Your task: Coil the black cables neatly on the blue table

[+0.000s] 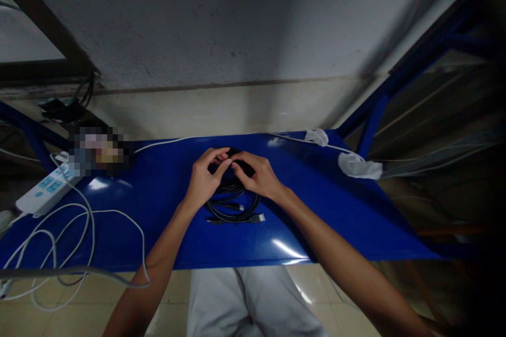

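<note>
A coiled black cable (237, 217) lies on the blue table (158, 231) in front of me. One plug with a light metal end (259, 218) points right at the coil's near side, and another cable end (240, 208) lies inside the loop. Over the far part of the coil, my left hand (206, 175) and my right hand (259, 172) meet with thumbs and fingertips pinched together. Whatever sits between the fingertips is too small and dark to make out. The hands partly hide the coil's far side.
A white power strip (49, 187) stands at the left, with loose white cables (93, 221) hanging over the front edge. Crumpled white plastic (359, 166) lies at the right edge, with a smaller piece (316, 137) behind. A wall (197, 110) runs along the back.
</note>
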Demonstrator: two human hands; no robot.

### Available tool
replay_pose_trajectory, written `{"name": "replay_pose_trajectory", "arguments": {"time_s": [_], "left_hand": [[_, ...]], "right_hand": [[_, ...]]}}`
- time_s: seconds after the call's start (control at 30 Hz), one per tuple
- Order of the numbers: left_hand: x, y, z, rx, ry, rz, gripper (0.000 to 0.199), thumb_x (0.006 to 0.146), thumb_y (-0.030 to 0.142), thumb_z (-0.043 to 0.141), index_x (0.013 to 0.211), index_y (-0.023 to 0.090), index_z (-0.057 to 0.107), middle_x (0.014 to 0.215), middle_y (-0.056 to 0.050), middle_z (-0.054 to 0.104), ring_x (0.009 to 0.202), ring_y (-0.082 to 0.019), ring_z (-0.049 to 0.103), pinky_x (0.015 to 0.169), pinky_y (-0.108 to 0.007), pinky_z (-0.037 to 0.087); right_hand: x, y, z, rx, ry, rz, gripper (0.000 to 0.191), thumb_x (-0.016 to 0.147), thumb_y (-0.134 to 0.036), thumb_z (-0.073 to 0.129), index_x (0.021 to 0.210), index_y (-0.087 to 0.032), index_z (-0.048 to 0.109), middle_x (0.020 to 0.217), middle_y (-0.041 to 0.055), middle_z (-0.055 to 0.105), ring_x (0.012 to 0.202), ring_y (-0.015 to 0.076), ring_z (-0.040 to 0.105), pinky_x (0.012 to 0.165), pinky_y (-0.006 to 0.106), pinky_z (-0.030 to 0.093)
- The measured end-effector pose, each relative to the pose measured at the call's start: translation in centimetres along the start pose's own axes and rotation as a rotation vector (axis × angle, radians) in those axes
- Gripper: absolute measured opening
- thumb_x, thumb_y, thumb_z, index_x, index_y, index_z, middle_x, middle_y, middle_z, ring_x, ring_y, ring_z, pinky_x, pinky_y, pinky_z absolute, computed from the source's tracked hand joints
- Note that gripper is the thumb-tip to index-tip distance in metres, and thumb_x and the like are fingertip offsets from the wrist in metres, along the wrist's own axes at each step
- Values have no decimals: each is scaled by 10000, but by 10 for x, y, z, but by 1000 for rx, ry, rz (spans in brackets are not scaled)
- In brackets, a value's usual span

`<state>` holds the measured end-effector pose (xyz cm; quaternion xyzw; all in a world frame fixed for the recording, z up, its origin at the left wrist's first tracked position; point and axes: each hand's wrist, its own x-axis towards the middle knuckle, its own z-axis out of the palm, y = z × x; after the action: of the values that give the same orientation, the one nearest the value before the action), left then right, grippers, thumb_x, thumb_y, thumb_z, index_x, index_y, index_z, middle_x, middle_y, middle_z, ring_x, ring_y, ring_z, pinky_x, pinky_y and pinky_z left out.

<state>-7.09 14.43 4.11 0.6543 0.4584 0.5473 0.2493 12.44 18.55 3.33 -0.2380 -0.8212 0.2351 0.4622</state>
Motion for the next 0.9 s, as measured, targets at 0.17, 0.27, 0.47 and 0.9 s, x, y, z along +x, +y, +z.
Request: {"name": "replay_pose_trajectory", "arguments": {"time_s": [0.17, 0.27, 0.47, 0.9], "left_hand": [[1, -3, -1, 42, -20, 19, 159, 1032, 321, 745, 1142, 240, 825, 1132, -85, 744, 1055, -208, 719, 923, -350, 589], [1, -4, -1, 31, 2, 20, 144, 1020, 347, 761, 1078, 233, 827, 1104, -86, 745, 1031, -210, 723, 884, -343, 594], [0, -3, 1, -37, 27, -18, 158, 1002, 376, 787, 1016, 221, 813, 1077, -78, 799, 1003, -213, 758, 880, -342, 601], [1, 3, 0, -21, 44, -3, 151, 984, 376, 814, 993, 227, 835, 1015, -66, 809, 930, -205, 759, 849, -342, 603]], "right_hand": [[0, 2, 0, 5, -8, 0, 164, 1083, -281, 615, 1191, -217, 721, 1124, 87, 804, 1004, 225, 774, 931, 368, 617], [0, 2, 0, -4, -4, 14, 158, 1081, -296, 616, 1177, -222, 719, 1101, 87, 802, 986, 229, 770, 906, 372, 617], [0, 0, -1, 2, 5, 36, 150, 1078, -310, 624, 1143, -217, 721, 1095, 87, 804, 976, 225, 768, 918, 367, 612], [0, 2, 1, 12, 24, 58, 132, 1080, -310, 620, 1101, -215, 709, 1058, 74, 799, 931, 215, 755, 904, 359, 607]]}}
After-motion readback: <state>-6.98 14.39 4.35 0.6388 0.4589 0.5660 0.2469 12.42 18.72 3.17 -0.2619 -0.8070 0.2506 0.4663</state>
